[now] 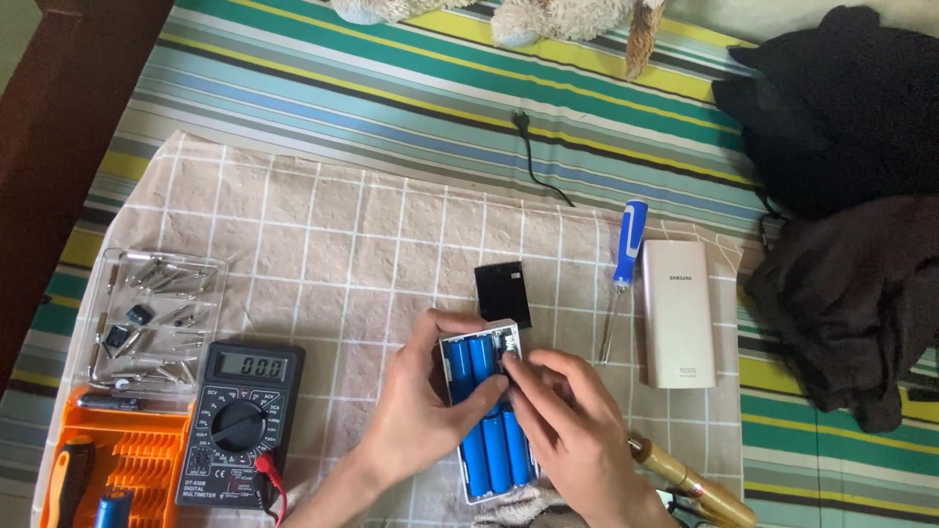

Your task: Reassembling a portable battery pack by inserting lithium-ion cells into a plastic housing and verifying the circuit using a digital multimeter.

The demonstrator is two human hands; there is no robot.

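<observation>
An opened white battery case (pixel 509 335) with several blue cylindrical cells (pixel 494 452) lies on a checked beige cloth (pixel 323 235). My left hand (pixel 423 411) grips the case from its left side, thumb across the cells. My right hand (pixel 572 430) comes in from the right with its fingertips pressed on the cells near the middle of the case. A black rectangular cover (pixel 503 291) lies just beyond the case.
A multimeter (pixel 241 422) with red lead sits left, by an orange tool tray (pixel 127 460) and a clear tray of bits (pixel 155 315). A blue-handled screwdriver (pixel 622 274), pinkish power bank (pixel 677 313), wooden-handled soldering iron (pixel 690 484), black cable (pixel 536 161), dark clothes (pixel 846 196) lie right.
</observation>
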